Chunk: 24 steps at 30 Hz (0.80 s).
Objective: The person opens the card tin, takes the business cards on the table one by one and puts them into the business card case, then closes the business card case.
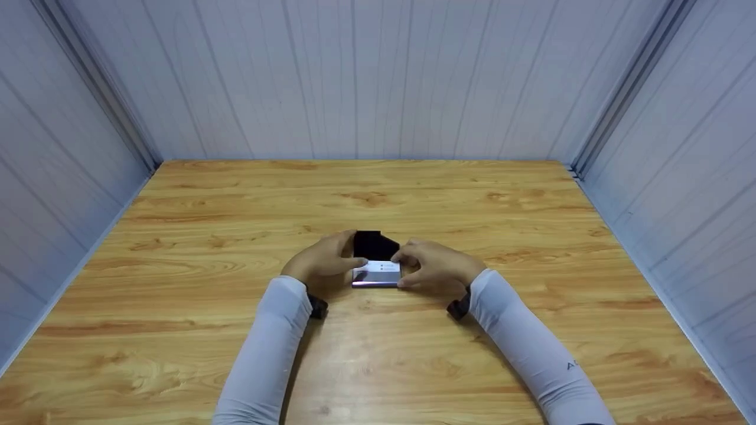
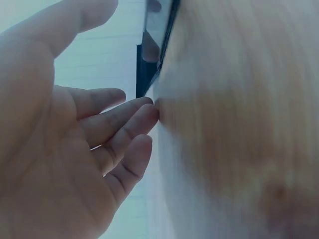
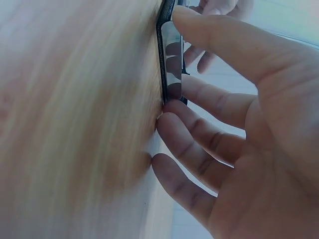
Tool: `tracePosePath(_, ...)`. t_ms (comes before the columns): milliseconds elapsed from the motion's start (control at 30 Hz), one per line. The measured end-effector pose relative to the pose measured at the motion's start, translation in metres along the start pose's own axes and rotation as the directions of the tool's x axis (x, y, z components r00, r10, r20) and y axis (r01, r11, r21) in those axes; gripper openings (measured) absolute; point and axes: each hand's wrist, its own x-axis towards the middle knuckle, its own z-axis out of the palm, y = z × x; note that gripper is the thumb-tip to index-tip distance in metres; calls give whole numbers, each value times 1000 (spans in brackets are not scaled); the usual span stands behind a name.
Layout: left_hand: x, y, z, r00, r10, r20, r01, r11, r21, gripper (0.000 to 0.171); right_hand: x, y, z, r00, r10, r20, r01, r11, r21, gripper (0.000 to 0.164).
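A small flat case with a shiny silver face [image 1: 376, 277] lies on the wooden table, and a black flap [image 1: 370, 244] extends from its far side. My right hand [image 1: 442, 263] holds the silver part at its right end, thumb at the near corner and index finger at the far edge. In the right wrist view, the other fingers of that hand reach the tabletop beside the mirror-like side [image 3: 172, 59]. To the left, my left hand [image 1: 323, 256] has its thumb over the silver part's far left corner. Its loosely bent fingers are beside the black flap, tips near the table.
The wood-grain table [image 1: 366, 366] stretches out around both hands. Pale panelled walls [image 1: 378, 82] enclose it at the back and on both sides. A dark wrist strap mount [image 1: 318, 307] sits at each wrist, below light sleeves [image 1: 260, 354].
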Motion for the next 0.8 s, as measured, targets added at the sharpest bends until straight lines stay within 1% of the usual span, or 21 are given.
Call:
tracePosePath(67,1,0,0,1000,16,-2,-16,1000,-24,80,0,0,0,1000,-6,-3,6,1000,-4,53)
tracePosePath(133,1,-1,0,1000,15,-5,-16,999,-49,81,0,0,0,1000,-7,-4,7,1000,-8,54)
tracePosePath(233,1,-2,-1,1000,21,-21,-24,994,-109,82,0,0,0,1000,-3,-3,3,1000,-12,54)
tracePosePath(333,1,-2,-3,997,50,-56,-58,985,-160,81,-1,-1,0,1000,13,-1,-13,1000,10,53)
tracePosePath(433,2,-2,-4,992,82,-96,-99,977,-191,79,-1,-1,0,1000,21,-4,-21,999,33,52)
tracePosePath(467,3,-3,-5,990,92,-107,-111,975,-191,80,-1,-1,0,1000,22,-6,-21,999,34,52)
tracePosePath(533,4,-3,-4,988,93,-122,-116,975,-189,79,-1,-1,0,1000,21,-10,-20,999,31,52)
tracePosePath(633,5,-3,-4,983,107,-152,-131,979,-157,76,0,-1,1,1000,19,-15,-19,999,27,52)
tracePosePath(700,6,-2,-3,975,119,-187,-143,983,-117,68,0,0,1,1000,21,-15,-21,999,31,52)
tracePosePath(800,6,-1,-3,959,146,-242,-165,985,-59,53,0,0,2,1000,23,-13,-22,999,31,52)
